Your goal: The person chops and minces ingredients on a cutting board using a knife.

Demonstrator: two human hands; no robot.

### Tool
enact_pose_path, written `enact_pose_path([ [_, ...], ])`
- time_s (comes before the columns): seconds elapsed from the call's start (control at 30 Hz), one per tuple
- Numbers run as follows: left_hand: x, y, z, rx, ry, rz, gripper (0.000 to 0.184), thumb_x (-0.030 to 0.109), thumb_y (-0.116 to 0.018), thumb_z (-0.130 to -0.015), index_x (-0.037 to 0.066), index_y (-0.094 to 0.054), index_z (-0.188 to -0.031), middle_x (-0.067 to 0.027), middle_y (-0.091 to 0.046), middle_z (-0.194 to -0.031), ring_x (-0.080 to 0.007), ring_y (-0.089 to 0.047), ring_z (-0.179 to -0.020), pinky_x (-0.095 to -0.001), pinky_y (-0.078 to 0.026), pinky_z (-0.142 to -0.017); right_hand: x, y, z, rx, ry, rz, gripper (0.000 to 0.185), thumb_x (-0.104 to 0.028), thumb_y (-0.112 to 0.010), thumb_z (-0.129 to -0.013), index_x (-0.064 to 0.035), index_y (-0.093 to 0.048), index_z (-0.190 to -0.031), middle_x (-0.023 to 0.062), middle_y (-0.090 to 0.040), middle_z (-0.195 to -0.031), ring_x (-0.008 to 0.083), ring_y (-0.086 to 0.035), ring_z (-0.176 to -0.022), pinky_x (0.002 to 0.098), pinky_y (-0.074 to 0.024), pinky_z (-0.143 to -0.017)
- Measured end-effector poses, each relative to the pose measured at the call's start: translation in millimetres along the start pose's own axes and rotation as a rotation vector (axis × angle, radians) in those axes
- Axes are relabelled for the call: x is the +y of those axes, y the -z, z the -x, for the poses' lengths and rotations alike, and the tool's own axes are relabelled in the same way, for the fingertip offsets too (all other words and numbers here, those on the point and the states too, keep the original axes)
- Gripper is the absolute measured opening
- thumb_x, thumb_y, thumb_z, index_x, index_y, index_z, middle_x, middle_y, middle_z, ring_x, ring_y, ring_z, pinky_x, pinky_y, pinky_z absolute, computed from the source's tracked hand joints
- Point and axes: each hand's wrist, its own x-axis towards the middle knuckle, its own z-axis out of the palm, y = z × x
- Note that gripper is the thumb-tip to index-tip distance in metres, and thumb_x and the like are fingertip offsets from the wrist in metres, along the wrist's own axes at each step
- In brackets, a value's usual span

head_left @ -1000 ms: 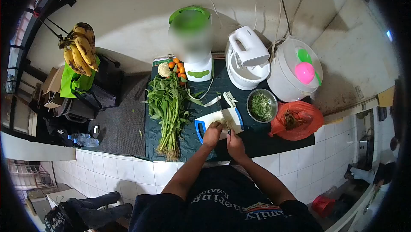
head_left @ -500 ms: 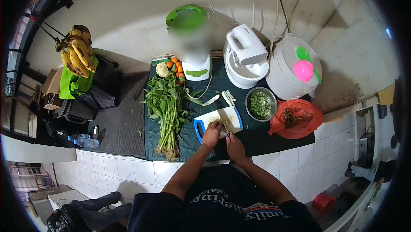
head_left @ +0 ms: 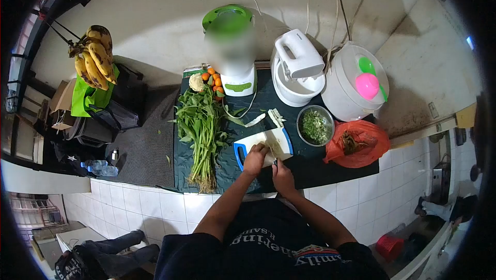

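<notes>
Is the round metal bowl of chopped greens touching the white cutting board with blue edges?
Apart: the head view shows dark green tablecloth between the round metal bowl and the white, blue-edged cutting board.

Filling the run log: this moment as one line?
left hand: at cutting board; right hand: gripping knife; metal bowl: chopped greens; leafy bunch: left of board

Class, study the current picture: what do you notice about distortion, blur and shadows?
Head view: dark, rounded corners, with fisheye-like bending toward the edges; head view: the blender heavily blurred through its middle, its base clearer; head view: a dark shadow on the white floor tiles.
</notes>
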Motion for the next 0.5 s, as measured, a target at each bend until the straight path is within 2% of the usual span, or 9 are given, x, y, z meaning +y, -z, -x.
enact_pose_path([
  [0.17, 2, 0, -1, 0.007, 0.004, 0.008, 0.03, 0.006, -0.059, -0.086, 0.004, -0.073, -0.112, -0.0134, -0.067, -0.117, -0.0343, -0.064, -0.11, -0.0424, -0.055, -0.095, -14, 3, -10, -0.032, -0.075, -0.086, 0.04, -0.025, -0.054, -0.105, 0.0039, -0.058, -0.132, 0.0294, -0.07, -0.098, 0.0494, -0.068, -0.091, 0.0568, -0.0533, -0.081],
  [0.3, 3, 1, -3, 0.027, 0.014, 0.064, 0.026, 0.006, -0.061, -0.086, 0.005, -0.074, -0.108, -0.0129, -0.068, -0.113, -0.0346, -0.064, -0.107, -0.0434, -0.055, -0.092, -1, -11, -27, -0.019, -0.056, -0.145, 0.04, -0.025, -0.055, -0.104, 0.003, -0.058, -0.133, 0.0292, -0.071, -0.099, 0.0497, -0.067, -0.089, 0.0561, -0.0533, -0.081],
  [0.37, 1, 0, -1, 0.069, 0.031, 0.143, 0.023, 0.005, -0.063, -0.086, 0.004, -0.075, -0.106, -0.017, -0.07, -0.105, -0.0385, -0.066, -0.101, -0.0457, -0.055, -0.088, -1, -10, -28, 0.054, 0.036, -0.066, 0.04, -0.024, -0.056, -0.104, 0.0028, -0.058, -0.133, 0.0292, -0.07, -0.099, 0.0497, -0.067, -0.088, 0.0555, -0.0532, -0.081],
  [0.5, -6, -6, 0, 0.062, 0.025, 0.149, 0.022, 0.005, -0.063, -0.086, 0.003, -0.074, -0.105, -0.0168, -0.069, -0.104, -0.0389, -0.066, -0.101, -0.0461, -0.054, -0.088, -11, 7, -13, 0.012, -0.016, -0.127, 0.041, -0.026, -0.056, -0.104, 0.0043, -0.059, -0.132, 0.0307, -0.07, -0.099, 0.0508, -0.067, -0.092, 0.058, -0.0527, -0.08],
])
